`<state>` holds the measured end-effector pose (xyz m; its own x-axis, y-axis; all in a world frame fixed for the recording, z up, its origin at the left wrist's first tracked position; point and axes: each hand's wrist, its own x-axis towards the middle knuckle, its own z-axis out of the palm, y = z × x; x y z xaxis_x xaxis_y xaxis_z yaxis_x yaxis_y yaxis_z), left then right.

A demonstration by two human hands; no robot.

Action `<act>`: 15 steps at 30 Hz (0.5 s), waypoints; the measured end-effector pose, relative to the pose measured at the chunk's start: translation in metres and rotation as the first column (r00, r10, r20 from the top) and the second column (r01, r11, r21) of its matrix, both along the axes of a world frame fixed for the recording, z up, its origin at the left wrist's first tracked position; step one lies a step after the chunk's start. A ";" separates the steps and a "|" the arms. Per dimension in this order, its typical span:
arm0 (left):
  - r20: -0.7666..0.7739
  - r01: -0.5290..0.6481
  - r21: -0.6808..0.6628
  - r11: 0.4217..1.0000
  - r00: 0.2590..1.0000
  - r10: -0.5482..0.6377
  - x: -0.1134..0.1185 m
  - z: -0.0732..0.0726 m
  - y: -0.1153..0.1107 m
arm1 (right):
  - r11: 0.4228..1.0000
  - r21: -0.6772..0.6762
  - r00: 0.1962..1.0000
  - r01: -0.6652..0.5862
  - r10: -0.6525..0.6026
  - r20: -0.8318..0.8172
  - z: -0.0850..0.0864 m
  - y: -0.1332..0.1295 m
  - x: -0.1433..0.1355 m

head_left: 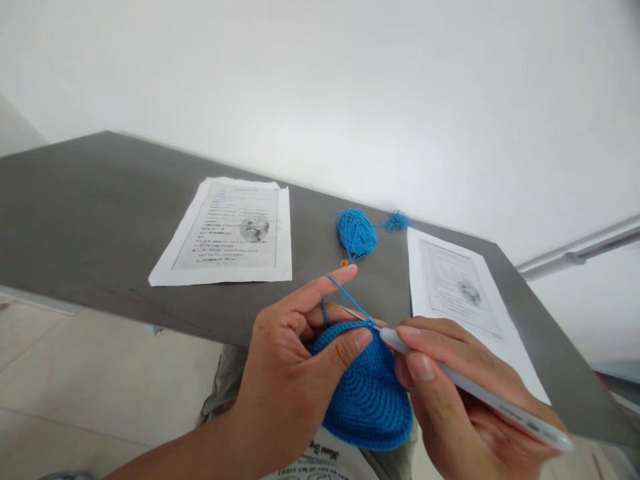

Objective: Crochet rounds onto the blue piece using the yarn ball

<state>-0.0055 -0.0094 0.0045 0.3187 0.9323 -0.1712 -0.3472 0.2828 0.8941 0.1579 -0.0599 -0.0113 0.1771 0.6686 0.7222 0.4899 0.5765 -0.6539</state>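
Note:
A round blue crochet piece [370, 400] is pinched at its top edge by my left hand [300, 360], thumb in front. Blue yarn [345, 291] runs over my raised left index finger and down to the edge of the work. My right hand [460, 400] is closed around a crochet hook [500, 403] with a pale grey handle. The hook's metal shaft passes at the top edge of the piece, with yarn around it beside my left thumb. Farther back on the table lies a ball of blue yarn [357, 233].
On the grey table [100, 207] lie two printed sheets, a left sheet [225, 233] and a right sheet [460, 287] partly behind my right hand. A small loose yarn tangle [397, 221] sits near the white wall [320, 87]. A small orange ring [344, 263] lies before the ball.

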 end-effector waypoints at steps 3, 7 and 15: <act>0.075 0.010 -0.032 0.999 0.997 -0.008 0.000 0.001 0.000 | 1.000 -0.004 1.000 -0.012 0.012 -0.020 -0.001 0.001 -0.001; 0.071 -0.019 -0.051 0.999 0.997 0.023 0.002 0.004 -0.001 | 1.000 0.023 0.995 0.001 -0.003 0.101 0.005 0.001 0.001; 0.081 -0.071 -0.108 0.992 0.994 0.080 -0.001 0.003 0.004 | 0.974 0.158 0.871 0.161 -0.215 0.441 -0.010 -0.016 -0.004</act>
